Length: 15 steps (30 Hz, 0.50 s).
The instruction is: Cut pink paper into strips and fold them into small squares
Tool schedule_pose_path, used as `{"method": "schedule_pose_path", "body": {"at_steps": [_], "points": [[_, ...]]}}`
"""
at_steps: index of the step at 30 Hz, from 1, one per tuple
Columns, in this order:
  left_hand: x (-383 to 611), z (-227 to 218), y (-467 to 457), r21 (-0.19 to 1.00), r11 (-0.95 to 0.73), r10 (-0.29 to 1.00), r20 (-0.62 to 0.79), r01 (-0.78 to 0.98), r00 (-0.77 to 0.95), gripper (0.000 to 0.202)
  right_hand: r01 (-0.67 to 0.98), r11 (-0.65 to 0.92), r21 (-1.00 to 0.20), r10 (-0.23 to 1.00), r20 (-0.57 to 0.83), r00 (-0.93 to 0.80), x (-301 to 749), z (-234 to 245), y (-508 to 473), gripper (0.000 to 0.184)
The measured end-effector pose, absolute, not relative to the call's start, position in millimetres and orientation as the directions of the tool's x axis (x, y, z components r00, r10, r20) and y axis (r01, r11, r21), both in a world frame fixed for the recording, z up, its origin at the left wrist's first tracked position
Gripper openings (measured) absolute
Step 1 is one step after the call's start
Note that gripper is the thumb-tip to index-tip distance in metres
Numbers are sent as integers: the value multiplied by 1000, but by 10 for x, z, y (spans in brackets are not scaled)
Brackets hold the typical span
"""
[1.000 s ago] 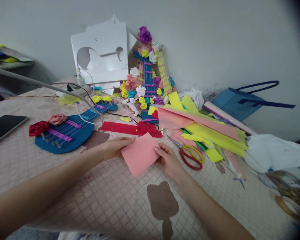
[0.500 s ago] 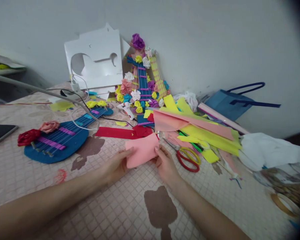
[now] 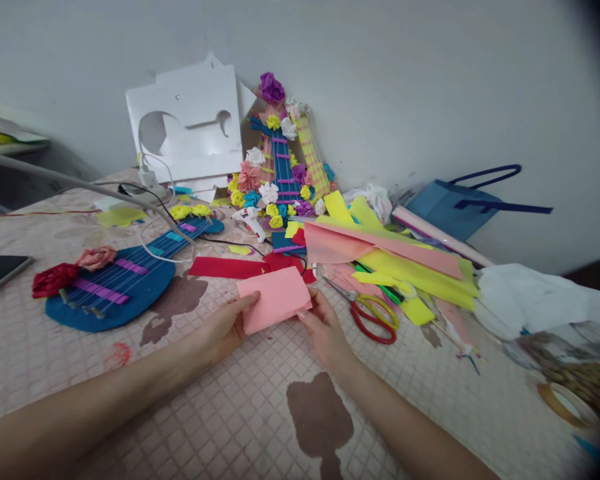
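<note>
1. Between the two hands, just above the lattice-patterned table cover (image 3: 230,413), sits the pink paper (image 3: 275,300); its longer axis runs from left to right, rising slightly toward the right hand's side; its broad face is turned up toward the head camera.
2. At the paper's left edge, the left hand (image 3: 229,328) is clamped on it, thumb flat on the upper face, the other fingers mostly hidden beneath; from this grip the sheet extends to the right and a little away from the person.
3. At the lower right corner, the right hand (image 3: 327,330) is closed on the same sheet, thumb at the near edge, fingers behind the right side; from here the paper lies to the left; neither hand is nearer, since both touch it.
4. Along the near edge it looks doubled; whether folded or stacked, I cannot tell.
5. Beyond its far edge lies the red strip (image 3: 225,267), partly overlapped in view; scissors (image 3: 353,297) rest just beside the right hand; the blue guitar-shaped piece (image 3: 147,283) lies left of the left hand, apart from it.
</note>
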<state>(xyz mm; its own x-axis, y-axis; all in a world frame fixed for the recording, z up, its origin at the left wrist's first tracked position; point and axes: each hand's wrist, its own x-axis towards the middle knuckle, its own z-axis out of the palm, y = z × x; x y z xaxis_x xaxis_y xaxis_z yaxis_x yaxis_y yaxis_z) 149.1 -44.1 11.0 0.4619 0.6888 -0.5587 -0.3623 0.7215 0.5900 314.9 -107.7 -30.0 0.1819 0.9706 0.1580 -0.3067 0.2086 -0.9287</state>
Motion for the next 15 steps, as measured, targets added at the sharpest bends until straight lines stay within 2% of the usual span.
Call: {"method": "schedule_pose_path", "body": {"at_steps": [8, 12, 15], "points": [[1483, -32, -444, 664, 649, 750, -474, -372, 462, 13, -131, 191, -973, 941, 143, 305, 3121, -254, -1079, 24], [1481, -70, -466, 699, 605, 776, -411, -381, 478, 12, 77, 164, -983, 901, 181, 395, 3158, -282, -1069, 27], [1485, -72, -479, 714, 590, 783, -393, -377, 482, 12, 266, 130, -955, 876, 236, 419, 3212, -307, -1063, 20]]}}
